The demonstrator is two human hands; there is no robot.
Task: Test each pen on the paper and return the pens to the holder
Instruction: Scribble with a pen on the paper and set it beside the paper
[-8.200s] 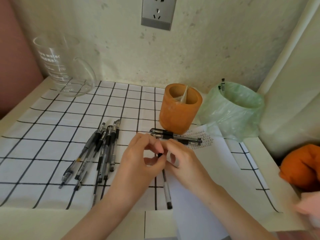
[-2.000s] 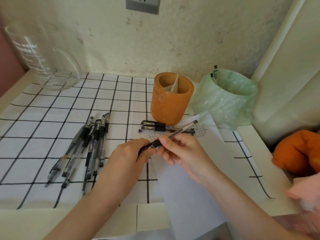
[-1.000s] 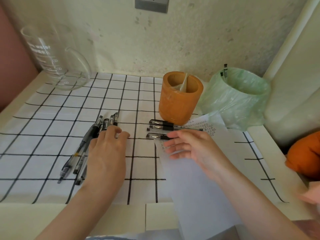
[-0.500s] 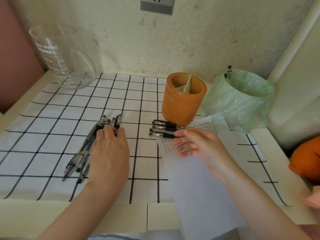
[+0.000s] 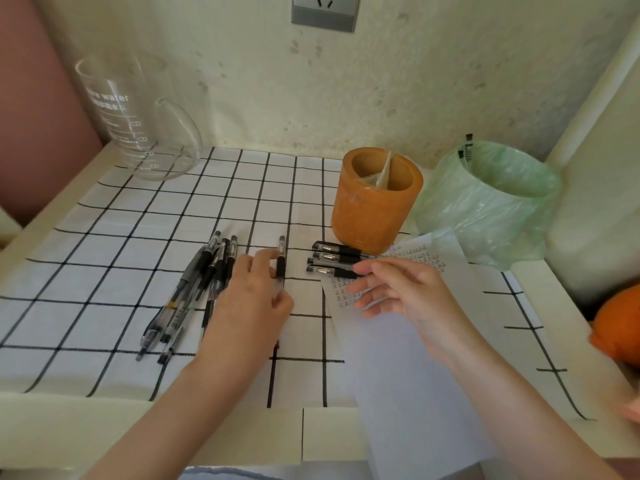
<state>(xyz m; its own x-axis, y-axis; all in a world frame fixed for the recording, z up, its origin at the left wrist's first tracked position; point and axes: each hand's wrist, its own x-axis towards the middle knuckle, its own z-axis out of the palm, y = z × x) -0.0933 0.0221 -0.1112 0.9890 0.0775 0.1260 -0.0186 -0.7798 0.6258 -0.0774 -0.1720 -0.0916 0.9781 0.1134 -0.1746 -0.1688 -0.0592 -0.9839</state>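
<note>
A checked cloth [image 5: 104,258] covers a small table set in a pale corner, with a wall socket [image 5: 323,12] above and a glass jug [image 5: 138,116] at the back left. The orange holder [image 5: 375,202] stands at the back, with no pens in it, beside a green bag [image 5: 491,202]. The paper [image 5: 408,358] lies to the right, with rows of small marks near its top edge.

The left hand [image 5: 251,306] pinches one pen [image 5: 280,261] between thumb and fingers, with the cap end pointing away. To its left lies a loose bunch of pens [image 5: 194,292]. Four more, the capped pens [image 5: 332,261], lie side by side just before the holder, their barrels reaching onto the paper. The right hand [image 5: 398,292] hovers over the paper with fingers loosely spread, holding nothing; a fingertip seems to touch the nearest capped pen.

These pens look light, stiff and smooth, so they likely roll easily on the cloth. The dark rubber grip section is probably the surest place to hold for writing; the clear barrel looks slicker. The thin paper may slide unless pressed flat.
</note>
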